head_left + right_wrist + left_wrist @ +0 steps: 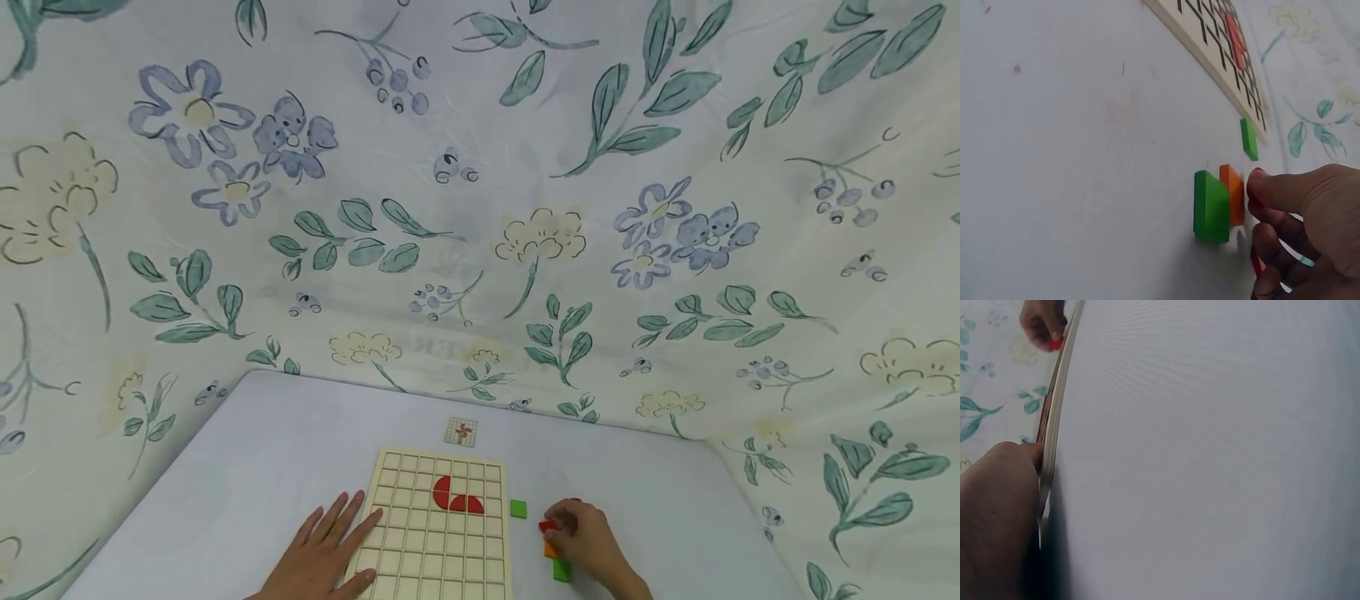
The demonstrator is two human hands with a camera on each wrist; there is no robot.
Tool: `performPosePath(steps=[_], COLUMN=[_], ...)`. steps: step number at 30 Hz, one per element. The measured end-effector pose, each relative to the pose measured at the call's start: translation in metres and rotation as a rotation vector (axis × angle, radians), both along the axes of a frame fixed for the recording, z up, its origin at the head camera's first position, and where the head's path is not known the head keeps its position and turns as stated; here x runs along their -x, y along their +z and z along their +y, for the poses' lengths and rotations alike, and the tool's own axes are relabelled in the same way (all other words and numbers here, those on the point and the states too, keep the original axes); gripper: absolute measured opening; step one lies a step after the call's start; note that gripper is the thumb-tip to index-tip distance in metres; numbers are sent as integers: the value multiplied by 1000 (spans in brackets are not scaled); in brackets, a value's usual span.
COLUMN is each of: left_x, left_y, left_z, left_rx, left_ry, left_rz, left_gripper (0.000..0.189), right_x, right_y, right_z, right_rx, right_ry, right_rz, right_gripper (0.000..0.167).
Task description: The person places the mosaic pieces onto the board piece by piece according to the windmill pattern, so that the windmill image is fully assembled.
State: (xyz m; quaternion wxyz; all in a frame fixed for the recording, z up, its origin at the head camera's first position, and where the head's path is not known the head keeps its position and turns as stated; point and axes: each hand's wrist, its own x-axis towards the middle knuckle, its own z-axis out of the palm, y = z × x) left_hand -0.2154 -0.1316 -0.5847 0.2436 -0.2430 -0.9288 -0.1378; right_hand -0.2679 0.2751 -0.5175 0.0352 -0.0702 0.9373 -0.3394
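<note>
The left hand (318, 550), straight-fingered and grasping nothing, is rested at the nine o'clock edge of the grid board (420, 542). Red pieces (459, 503) are laid toward one o'clock. Beyond three o'clock, a red block (548, 526) is pinched by the right hand (588, 540).

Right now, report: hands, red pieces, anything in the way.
Left hand touching board at left edge. Right hand pinching a red piece. More red pieces sit on the board. Green square lies between board and right hand.
</note>
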Motion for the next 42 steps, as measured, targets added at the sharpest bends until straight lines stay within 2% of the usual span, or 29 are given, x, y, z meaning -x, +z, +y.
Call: performPosePath(steps=[4, 15, 21, 26, 35, 38, 42], left_x=[-1, 1, 0, -1, 0, 0, 0], left_y=[0, -5, -2, -1, 0, 0, 1], left_z=[1, 1, 1, 2, 1, 1, 1], left_rx=[8, 9, 13, 16, 19, 19, 14], left_ry=[4, 2, 2, 10, 15, 16, 18], left_rz=[-7, 12, 0, -6, 12, 12, -10], left_gripper=[70, 70, 70, 71, 70, 70, 71], right_x=[0, 0, 2, 2, 3, 6, 11], right_y=[0, 1, 1, 3, 5, 4, 3], right_z=[-7, -27, -38, -51, -72, -80, -91], right_rx=[51, 147, 149, 153, 212, 252, 310], right_ry=[-8, 53, 125, 146, 247, 257, 243], right_rz=[6, 15, 102, 137, 230, 210, 132], right_gripper=[17, 10, 13, 14, 23, 19, 12])
